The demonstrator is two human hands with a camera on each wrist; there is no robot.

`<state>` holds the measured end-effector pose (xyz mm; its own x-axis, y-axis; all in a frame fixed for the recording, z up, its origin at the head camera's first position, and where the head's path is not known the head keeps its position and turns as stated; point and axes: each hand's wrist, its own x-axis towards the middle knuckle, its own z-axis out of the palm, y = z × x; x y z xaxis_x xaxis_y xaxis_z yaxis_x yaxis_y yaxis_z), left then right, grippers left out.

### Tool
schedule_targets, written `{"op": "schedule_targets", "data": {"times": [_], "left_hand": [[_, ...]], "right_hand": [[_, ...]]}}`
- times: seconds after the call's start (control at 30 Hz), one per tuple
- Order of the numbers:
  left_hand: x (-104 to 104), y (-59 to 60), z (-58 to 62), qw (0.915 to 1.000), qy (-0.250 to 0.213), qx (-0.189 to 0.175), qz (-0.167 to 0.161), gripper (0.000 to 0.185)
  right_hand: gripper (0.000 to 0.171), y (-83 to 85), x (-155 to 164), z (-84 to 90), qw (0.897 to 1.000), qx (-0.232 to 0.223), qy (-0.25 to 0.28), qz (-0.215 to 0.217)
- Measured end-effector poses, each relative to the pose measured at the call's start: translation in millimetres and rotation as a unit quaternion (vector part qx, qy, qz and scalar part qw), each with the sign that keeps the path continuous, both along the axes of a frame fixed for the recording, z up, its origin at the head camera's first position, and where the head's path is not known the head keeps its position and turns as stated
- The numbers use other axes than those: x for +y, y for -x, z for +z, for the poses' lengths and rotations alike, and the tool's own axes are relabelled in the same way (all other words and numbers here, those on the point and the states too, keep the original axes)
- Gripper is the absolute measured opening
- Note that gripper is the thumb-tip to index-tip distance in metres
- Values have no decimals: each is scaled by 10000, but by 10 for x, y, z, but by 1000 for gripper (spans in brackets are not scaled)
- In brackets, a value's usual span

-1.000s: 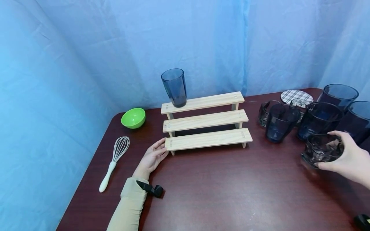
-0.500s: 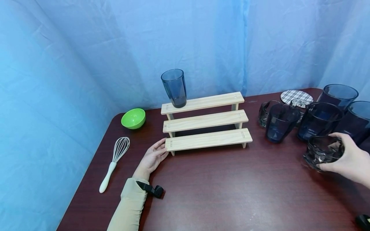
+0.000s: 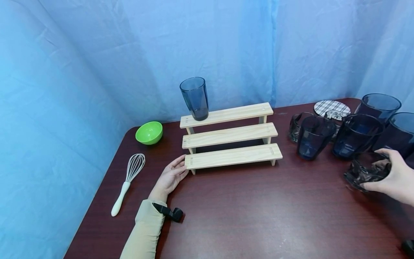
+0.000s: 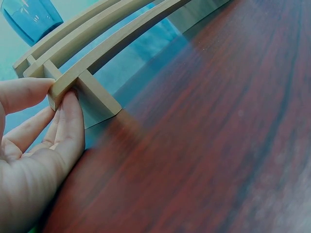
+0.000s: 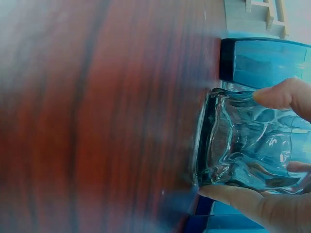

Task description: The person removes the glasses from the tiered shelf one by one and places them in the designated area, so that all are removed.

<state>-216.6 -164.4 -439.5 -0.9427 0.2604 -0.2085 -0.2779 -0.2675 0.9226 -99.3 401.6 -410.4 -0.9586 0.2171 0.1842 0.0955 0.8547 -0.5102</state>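
Note:
My left hand (image 3: 170, 177) pinches the left end of the lowest board of a three-step wooden shelf rack (image 3: 233, 157). In the left wrist view the thumb lies on one face of the board (image 4: 121, 41) and the fingers on the other. On the far right, my right hand (image 3: 401, 176) grips a short clear glass (image 3: 368, 168) with wavy sides, thumb and fingers on opposite sides. The right wrist view shows the base of this glass (image 5: 233, 141) close over the tabletop. One tall blue glass (image 3: 196, 99) stands upright at the left of the top board.
Several tall blue glasses (image 3: 313, 138) crowd the right side, with short clear glasses (image 3: 295, 127) among them. Behind them lies a round plaid coaster (image 3: 331, 107). A green bowl (image 3: 149, 133) and a white whisk (image 3: 124, 189) lie at left. Blue curtains (image 3: 226, 46) hang behind the table.
My right hand has shifted slightly to the right with the short glass. The left hand and the rack stay where they were.

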Motion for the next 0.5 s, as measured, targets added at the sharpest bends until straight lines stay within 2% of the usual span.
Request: {"op": "schedule_targets", "data": {"times": [0.27, 0.5], "left_hand": [[-2, -2, 11, 9999, -133, 47, -51, 61], [0, -9, 16, 9999, -115, -45, 61, 59]], "right_hand": [[103, -1, 25, 49, 9996, -161, -113, 223], [107, 5, 70, 49, 9986, -328, -221, 364]]}}
